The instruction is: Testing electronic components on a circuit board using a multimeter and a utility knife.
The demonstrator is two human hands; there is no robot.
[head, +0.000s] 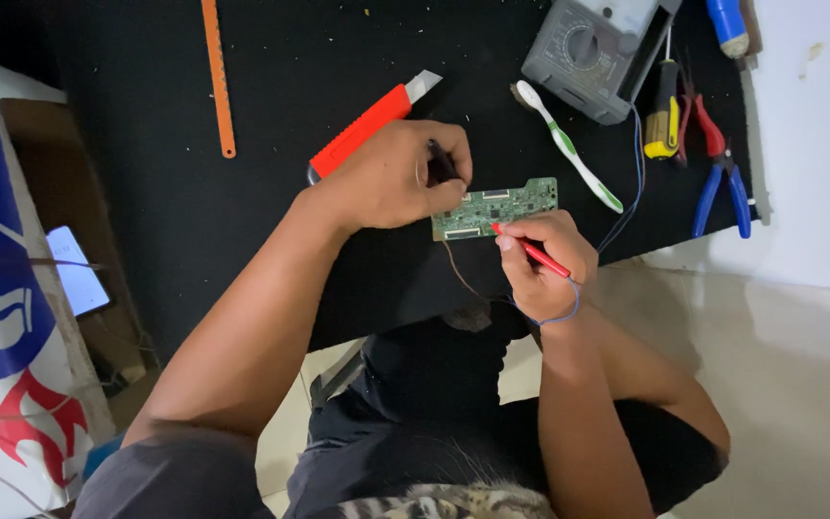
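Note:
A small green circuit board (511,204) lies on a black mat (271,192). My left hand (391,178) rests on the board's left end and pinches a black probe (441,161) against it. My right hand (545,259) holds a red probe (535,252) like a pen, its tip touching the board's lower edge. A thin blue wire (626,207) runs from the red probe up to a grey multimeter (593,53) at the mat's far side.
On the mat lie a red utility knife (367,125), an orange saw blade (217,77), a white and green toothbrush (569,144), a yellow-handled screwdriver (663,120), and red and blue pliers (718,168). A phone (77,269) and a cardboard box (12,317) sit at the left.

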